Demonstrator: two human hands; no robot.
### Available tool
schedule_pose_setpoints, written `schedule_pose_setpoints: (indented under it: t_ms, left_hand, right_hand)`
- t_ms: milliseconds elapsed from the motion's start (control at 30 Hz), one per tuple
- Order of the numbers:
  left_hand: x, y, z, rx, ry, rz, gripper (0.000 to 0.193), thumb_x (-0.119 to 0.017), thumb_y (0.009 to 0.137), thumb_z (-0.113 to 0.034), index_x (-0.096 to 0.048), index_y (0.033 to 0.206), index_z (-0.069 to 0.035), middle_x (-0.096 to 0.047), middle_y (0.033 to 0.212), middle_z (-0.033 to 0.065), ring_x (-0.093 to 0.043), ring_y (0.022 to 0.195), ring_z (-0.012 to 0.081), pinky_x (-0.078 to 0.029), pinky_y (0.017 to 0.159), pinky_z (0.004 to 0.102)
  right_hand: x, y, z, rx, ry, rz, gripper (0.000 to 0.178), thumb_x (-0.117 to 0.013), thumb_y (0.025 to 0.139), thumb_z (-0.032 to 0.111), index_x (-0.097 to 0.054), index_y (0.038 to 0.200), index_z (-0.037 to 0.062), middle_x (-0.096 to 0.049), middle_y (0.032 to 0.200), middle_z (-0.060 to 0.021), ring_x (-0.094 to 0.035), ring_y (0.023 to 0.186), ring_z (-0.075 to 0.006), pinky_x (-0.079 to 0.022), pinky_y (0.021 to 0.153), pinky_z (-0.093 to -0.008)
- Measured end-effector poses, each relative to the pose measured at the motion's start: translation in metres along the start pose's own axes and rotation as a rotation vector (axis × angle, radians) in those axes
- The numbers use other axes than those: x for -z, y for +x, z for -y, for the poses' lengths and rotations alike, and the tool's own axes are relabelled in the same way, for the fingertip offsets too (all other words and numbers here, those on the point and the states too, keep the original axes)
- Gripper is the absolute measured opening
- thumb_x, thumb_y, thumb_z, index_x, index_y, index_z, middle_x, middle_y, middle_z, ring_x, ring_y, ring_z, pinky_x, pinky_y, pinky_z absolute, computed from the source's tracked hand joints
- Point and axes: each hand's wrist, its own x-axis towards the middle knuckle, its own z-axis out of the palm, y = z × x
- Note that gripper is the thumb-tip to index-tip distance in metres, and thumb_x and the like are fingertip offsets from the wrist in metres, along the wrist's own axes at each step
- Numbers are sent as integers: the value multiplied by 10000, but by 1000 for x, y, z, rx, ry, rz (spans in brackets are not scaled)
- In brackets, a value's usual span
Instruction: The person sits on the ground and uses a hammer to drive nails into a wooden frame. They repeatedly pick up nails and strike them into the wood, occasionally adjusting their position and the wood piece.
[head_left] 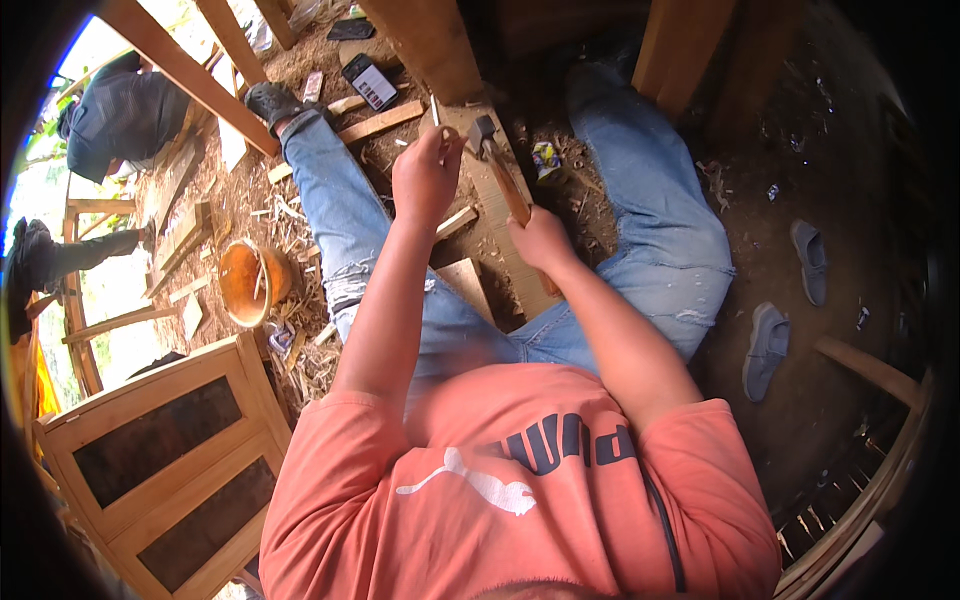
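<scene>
My right hand (pixel 541 240) is wrapped round the wooden handle of a hammer (pixel 510 192). The hammer's dark metal head points away from me, just right of my left fingers. My left hand (pixel 427 178) is closed in a pinch, and a thin pale rod (pixel 435 108) rises from its fingertips; I cannot make out its kind. Beneath both hands a wooden board (pixel 497 222) lies lengthwise between my legs, running to the foot of a thick wooden post (pixel 432 50). A short wood block (pixel 463 284) lies beside the board.
Wood offcuts (pixel 382 121) and shavings litter the dirt floor. A phone (pixel 369 82) lies near my left foot. An orange bucket (pixel 252 282) and a panelled wooden frame (pixel 165 440) stand at left. Other people (pixel 125 115) are at far left. Grey shoes (pixel 767 350) lie at right.
</scene>
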Motion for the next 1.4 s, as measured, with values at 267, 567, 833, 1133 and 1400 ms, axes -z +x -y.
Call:
schedule_pose_setpoints:
  t_ms: [267,567,833,1133,1400]
  left_hand:
    - [19,-13,30,365,-254,-46,126,-795,1035,-123,-772,1107,-22,-836,935,83,-767,827,104,-587,753,276]
    - [20,-25,31,408,-230,-77,153,-805,1040,-146,-769,1108,-13,-824,911,68,-737,821,80,-575,768,264]
    - [25,-22,21,389,-189,-71,137,-787,1050,-137,-767,1108,-15,-820,905,61,-724,796,77,-568,751,263]
    - [23,-24,25,361,-109,-87,142,-795,1039,-161,-762,1084,-31,-819,881,85,-764,782,127,-581,745,295]
    - [20,-20,29,399,-187,-84,136,-757,1064,-140,-743,1113,-13,-823,938,111,-783,827,165,-594,766,312]
  right_hand:
    - [4,5,-6,22,66,3,391,-728,1014,338,-718,1127,-36,-777,922,-261,-769,885,-472,-600,765,-524]
    - [14,-11,20,24,-178,49,373,-694,1022,343,-720,1135,-12,-777,1029,-286,-759,1003,-480,-600,883,-582]
    - [20,-7,15,35,-273,59,317,-690,1016,291,-697,1146,2,-786,1056,-268,-765,1009,-474,-609,886,-591]
    - [22,-10,21,54,-260,42,296,-684,1021,283,-675,1130,9,-785,1036,-271,-764,1000,-482,-612,874,-592]
    - [27,3,11,105,-104,-78,335,-731,1013,334,-701,1055,4,-778,974,-274,-751,960,-497,-593,829,-574]
